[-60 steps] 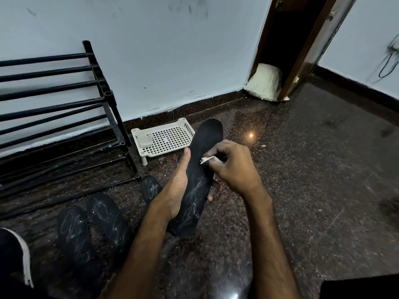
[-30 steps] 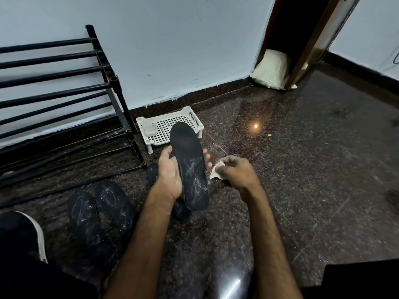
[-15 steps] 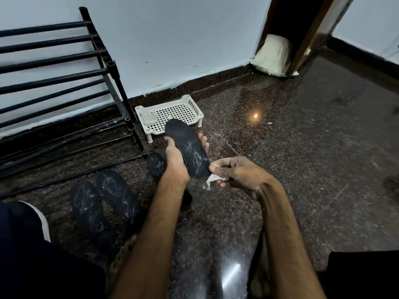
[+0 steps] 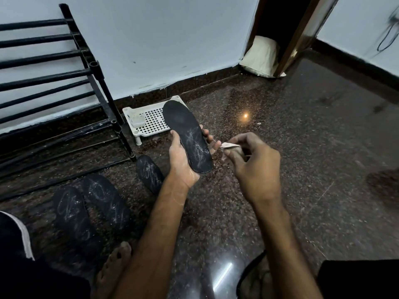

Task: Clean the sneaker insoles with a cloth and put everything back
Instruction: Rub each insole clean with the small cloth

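My left hand (image 4: 181,161) grips a black insole (image 4: 186,135) from below, holding it tilted above the floor with its toe end pointing away; white smears mark its lower half. My right hand (image 4: 251,167) pinches a small crumpled white cloth (image 4: 229,145) between thumb and fingers, just right of the insole and close to my left fingertips. A second black insole (image 4: 149,172) lies on the floor under my left wrist. Two more smeared insoles (image 4: 71,214) (image 4: 108,202) lie side by side at the lower left.
A white perforated plastic tray (image 4: 151,120) with a small box on it stands behind the held insole by the wall. A black shoe rack (image 4: 64,87) fills the left. A pale cushion (image 4: 262,57) sits in the doorway. My bare foot (image 4: 112,270) rests low on the dark granite floor.
My left hand has raised and turned the insole more upright. My right hand lifted the cloth from below the insole's heel to beside its right edge. The camera view shifted slightly.
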Demonstrator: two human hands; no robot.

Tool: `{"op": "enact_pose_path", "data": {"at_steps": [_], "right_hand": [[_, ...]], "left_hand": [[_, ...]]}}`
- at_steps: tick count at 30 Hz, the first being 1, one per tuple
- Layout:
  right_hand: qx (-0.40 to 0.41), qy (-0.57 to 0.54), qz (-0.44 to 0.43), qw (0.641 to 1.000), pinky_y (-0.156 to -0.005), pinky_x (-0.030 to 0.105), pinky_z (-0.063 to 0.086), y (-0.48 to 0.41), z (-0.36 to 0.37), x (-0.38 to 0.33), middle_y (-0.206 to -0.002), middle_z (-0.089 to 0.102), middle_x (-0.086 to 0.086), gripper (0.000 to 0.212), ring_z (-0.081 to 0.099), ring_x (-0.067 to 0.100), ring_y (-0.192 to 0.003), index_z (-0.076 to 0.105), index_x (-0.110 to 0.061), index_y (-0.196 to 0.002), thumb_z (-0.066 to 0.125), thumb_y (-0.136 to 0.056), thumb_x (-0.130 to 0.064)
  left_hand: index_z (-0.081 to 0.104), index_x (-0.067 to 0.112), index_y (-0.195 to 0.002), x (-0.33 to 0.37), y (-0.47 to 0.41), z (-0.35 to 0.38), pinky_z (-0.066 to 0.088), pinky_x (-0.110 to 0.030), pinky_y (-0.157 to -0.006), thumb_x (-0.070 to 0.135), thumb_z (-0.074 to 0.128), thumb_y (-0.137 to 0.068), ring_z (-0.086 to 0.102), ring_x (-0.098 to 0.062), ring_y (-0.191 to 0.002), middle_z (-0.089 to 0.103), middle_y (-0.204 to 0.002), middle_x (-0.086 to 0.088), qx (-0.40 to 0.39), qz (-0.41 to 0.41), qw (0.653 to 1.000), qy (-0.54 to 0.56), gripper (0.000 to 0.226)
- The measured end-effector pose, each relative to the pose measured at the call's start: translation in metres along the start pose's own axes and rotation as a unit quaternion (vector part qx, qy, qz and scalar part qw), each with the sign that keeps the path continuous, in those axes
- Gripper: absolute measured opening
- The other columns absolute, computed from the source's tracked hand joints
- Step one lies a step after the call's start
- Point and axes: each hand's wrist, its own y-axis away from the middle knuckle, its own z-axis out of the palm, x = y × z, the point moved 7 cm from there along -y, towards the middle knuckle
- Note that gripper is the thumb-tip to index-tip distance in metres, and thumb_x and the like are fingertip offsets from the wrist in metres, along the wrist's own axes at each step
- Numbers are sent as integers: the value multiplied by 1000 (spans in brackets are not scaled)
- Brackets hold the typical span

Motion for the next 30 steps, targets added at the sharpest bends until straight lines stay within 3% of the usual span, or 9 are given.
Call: {"op": "enact_pose_path", "data": {"at_steps": [4,8,12,15,19,23,27,30], "right_hand": [[-37,131,-91,986,-85,30,53,9,29,-8,-97,62,-5,11,57,13,-92,70,-19,-97,72,-86,-16],[-41,111,-86,989,-92,22,46,19,36,-3,-109,50,-2,17,49,12,-103,69,-17,-101,73,-85,-17],[-65,121,-86,987,-86,30,52,19,40,-7,-99,57,-4,15,58,12,-88,69,-16,-99,69,-84,-12],[-94,122,-107,982,-82,30,52,21,45,-17,-95,59,-4,13,59,14,-87,69,-15,-92,65,-81,-9],[-84,106,-113,984,-82,20,48,12,49,-24,-90,63,-6,13,57,7,-81,72,-17,-91,67,-81,-10],[-78,93,-55,991,-81,32,54,7,44,-8,-87,64,-6,12,60,9,-79,76,-18,-91,71,-81,-13],[-117,34,-82,989,-82,25,52,10,56,-23,-86,67,-8,9,63,5,-81,77,-19,-88,74,-80,-16],[-89,84,-68,990,-81,30,51,1,58,-18,-86,66,-4,9,60,11,-80,75,-16,-87,70,-81,-13]], "left_hand": [[54,4,-114,-7,1,6,56,-40,-83,66,18,-99,58,-24,-84,58,-92,-11,-19,-13,1000,4,73],[50,5,-123,-4,1,7,53,-45,-94,65,18,-100,59,-23,-87,57,-93,-10,-26,1,999,28,72],[49,5,-130,-4,-1,5,51,-48,-99,65,21,-99,60,-23,-87,57,-93,-10,-4,14,1000,21,72],[53,4,-127,-4,1,2,53,-48,-97,64,24,-100,60,-23,-85,58,-89,-10,16,24,1000,8,72],[51,3,-128,5,1,4,53,-49,-97,63,24,-100,60,-25,-86,58,-88,-11,11,37,999,21,71],[52,4,-126,21,3,6,54,-46,-94,61,24,-100,61,-23,-84,56,-87,-10,3,74,997,21,68],[50,3,-131,17,1,0,56,-49,-90,61,24,-100,63,-24,-78,56,-86,-11,36,64,997,30,71],[49,4,-131,12,1,-4,55,-52,-91,64,23,-99,63,-24,-79,57,-85,-10,33,50,997,41,72]]}}
